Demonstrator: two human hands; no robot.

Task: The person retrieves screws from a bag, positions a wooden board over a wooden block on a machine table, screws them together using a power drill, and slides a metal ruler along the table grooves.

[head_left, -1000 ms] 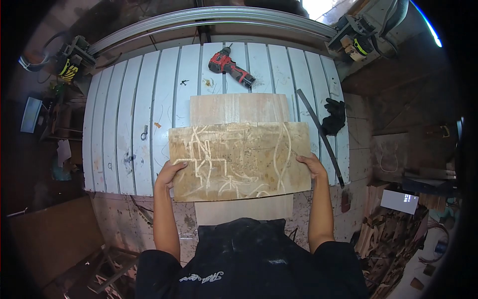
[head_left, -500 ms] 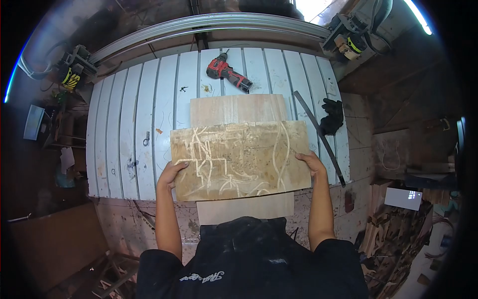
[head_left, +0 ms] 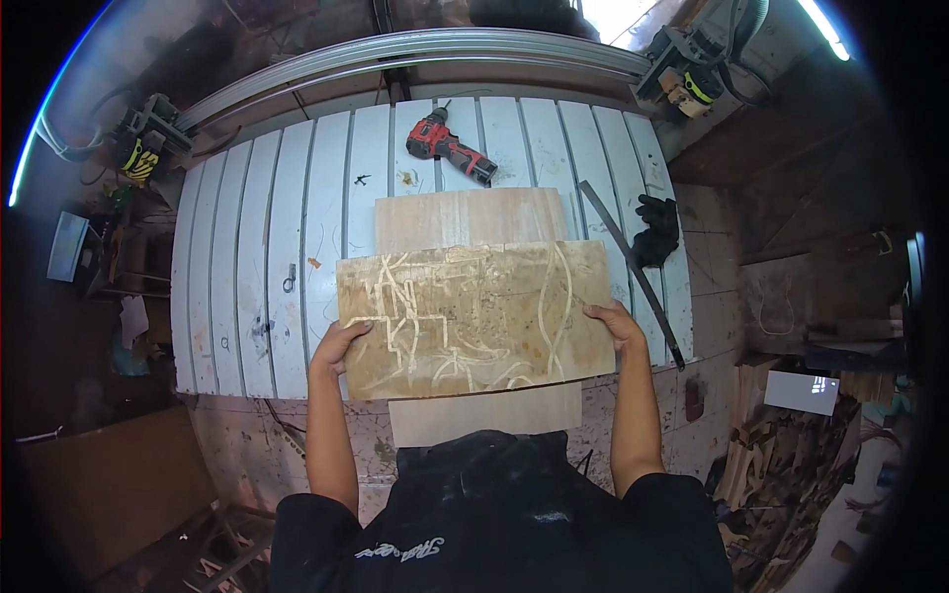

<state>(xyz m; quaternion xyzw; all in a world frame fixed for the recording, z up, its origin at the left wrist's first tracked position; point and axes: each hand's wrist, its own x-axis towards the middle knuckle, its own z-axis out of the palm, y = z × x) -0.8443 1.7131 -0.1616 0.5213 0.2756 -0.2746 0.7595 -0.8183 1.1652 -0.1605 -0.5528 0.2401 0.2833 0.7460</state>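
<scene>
Between my hands is a worn wooden board (head_left: 494, 316) with pale grooves carved across its face. My left hand (head_left: 339, 346) grips its left edge, thumb on top and fingers underneath. At the right edge my right hand (head_left: 615, 324) holds it the same way. Beneath lies a paler, smooth plank (head_left: 470, 215), crossing under the board and showing at its far and near sides. How far the carved board sits above the plank I cannot tell.
A red and black cordless drill (head_left: 450, 145) lies on the white slatted table (head_left: 232, 257) beyond the planks. To the right are a dark metal strip (head_left: 633, 272) and a black glove (head_left: 656, 230). A metal gantry rail (head_left: 415, 44) spans the far side.
Almost nothing differs. The view has shifted very slightly, and both hands keep the same hold on the carved board.
</scene>
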